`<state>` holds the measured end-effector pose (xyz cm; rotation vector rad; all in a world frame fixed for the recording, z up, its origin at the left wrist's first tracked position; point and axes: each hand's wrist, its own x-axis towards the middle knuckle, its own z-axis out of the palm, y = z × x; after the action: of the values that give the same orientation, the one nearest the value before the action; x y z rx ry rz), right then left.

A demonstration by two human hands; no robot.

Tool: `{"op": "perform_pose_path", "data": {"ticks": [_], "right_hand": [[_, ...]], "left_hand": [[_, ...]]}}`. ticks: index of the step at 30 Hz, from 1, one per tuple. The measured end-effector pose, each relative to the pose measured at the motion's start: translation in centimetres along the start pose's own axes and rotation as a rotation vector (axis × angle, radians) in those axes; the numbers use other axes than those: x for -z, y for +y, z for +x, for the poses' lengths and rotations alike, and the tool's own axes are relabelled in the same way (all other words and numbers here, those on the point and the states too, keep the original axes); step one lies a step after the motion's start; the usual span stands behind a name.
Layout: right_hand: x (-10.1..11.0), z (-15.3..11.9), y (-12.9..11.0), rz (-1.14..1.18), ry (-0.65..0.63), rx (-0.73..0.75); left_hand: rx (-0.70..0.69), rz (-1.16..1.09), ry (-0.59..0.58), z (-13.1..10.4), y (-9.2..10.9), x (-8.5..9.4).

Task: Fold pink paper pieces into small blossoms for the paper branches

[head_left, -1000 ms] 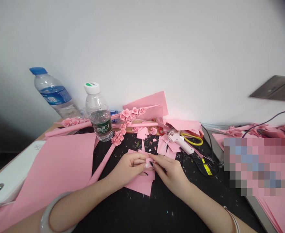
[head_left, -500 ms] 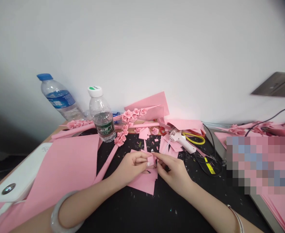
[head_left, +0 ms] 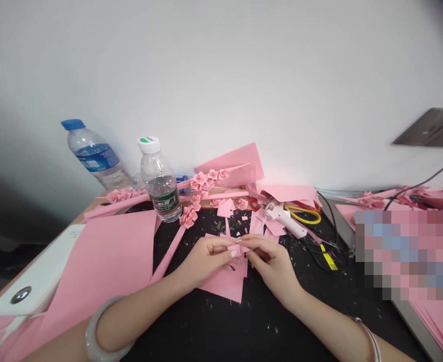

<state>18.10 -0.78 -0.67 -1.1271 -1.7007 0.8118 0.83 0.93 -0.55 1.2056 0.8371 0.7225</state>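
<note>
Between my two hands is a small folded piece of pink paper [head_left: 238, 248]. My left hand [head_left: 210, 256] pinches its left side, thumb on top and fingers behind. On the other side, the fingertips of my right hand [head_left: 269, 256] are closed on its right edge. Beneath them lies a larger sheet of pink paper [head_left: 227, 286] on the black mat [head_left: 191, 327]. Just beyond the hands are a pink paper cutout [head_left: 226, 207] and several scraps. A pink paper stem with folded flowers [head_left: 188, 217] slants down to the left of my left hand.
A white glue gun [head_left: 287, 221] and yellow-handled scissors [head_left: 303, 215] lie right of centre, near a black cable [head_left: 334, 236]. Two water bottles, one green-labelled [head_left: 164, 198] and one blue-labelled [head_left: 97, 158], stand at the back left. A white device [head_left: 36, 281] lies by large pink sheets [head_left: 108, 251].
My right hand has shifted slightly right and turned, its fingers flatter along the paper's edge. The small folded paper now shows wider between both hands. The view has shifted slightly.
</note>
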Motion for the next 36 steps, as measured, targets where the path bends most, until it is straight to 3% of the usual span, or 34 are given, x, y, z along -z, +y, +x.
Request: {"op": "perform_pose_path", "data": {"ticks": [13,25,36], "right_hand": [[0.06,-0.23,0.03,-0.175,-0.026,0.135],[0.63,-0.29,-0.51,-0.397,-0.199,0.266],[0.78,-0.52,-0.4,-0.465,-0.261,0.328]], "left_hand": [[0.036,0.004,0.029,-0.19,0.71,-0.13],[0.095,-0.254,0.08,-0.11,0.28,0.35],[0.083,-0.216,0.083,0.03,0.15,0.39]]}}
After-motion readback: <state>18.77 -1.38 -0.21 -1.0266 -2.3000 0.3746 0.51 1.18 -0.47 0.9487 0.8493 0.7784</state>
